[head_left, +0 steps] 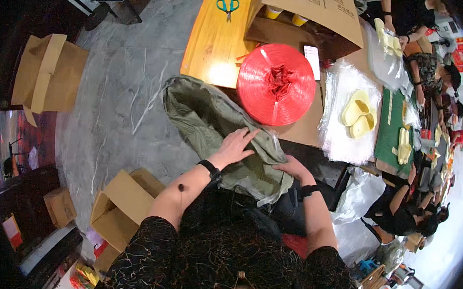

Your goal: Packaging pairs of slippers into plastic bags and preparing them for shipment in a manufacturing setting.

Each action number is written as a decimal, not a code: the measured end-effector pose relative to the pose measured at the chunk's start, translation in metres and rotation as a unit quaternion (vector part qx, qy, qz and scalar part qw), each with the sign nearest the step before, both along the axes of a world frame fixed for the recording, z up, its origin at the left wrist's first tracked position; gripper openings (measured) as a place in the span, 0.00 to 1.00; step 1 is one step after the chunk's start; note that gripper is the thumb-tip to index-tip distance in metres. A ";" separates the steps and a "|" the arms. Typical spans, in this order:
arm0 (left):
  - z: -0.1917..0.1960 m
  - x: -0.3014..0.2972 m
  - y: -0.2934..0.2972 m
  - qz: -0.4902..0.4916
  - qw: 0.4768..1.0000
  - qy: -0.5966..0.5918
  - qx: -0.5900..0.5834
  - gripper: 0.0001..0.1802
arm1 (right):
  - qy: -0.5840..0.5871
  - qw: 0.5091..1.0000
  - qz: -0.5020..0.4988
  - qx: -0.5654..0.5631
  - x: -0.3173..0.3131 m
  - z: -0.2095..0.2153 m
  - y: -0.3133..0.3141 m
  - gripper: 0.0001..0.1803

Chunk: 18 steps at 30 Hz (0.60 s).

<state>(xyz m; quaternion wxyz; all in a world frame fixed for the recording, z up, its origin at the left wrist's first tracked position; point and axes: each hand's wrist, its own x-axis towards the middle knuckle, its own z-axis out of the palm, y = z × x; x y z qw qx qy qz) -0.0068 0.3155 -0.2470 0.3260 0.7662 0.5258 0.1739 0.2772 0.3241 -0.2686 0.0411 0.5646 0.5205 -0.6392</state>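
Note:
A large olive-green woven sack (204, 110) hangs over my lap at the table edge, its mouth gaping toward the left. My left hand (234, 146) lies on the sack's near side with its fingers spread. At the sack's right end my right hand (294, 168) is closed on the edge of the cloth, thumb and fingers gathered around a fold. Just beyond both hands, a big roll of red plastic twine (299, 90) sits on the table with its hollow centre facing up.
Teal-handled scissors (229, 9) lie on the wooden tabletop (206, 46). Behind the twine are a cardboard box (313, 8) and a phone (312, 61). To the right, pale yellow slippers (360, 113) rest on clear plastic bags (333, 143); several people work farther along. Open cartons (117, 206) stand on the floor.

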 end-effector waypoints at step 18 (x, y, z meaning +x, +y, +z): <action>-0.047 0.048 0.007 -0.060 0.998 0.025 0.018 0.35 | -0.147 0.821 0.212 0.510 -0.137 0.106 0.115 0.61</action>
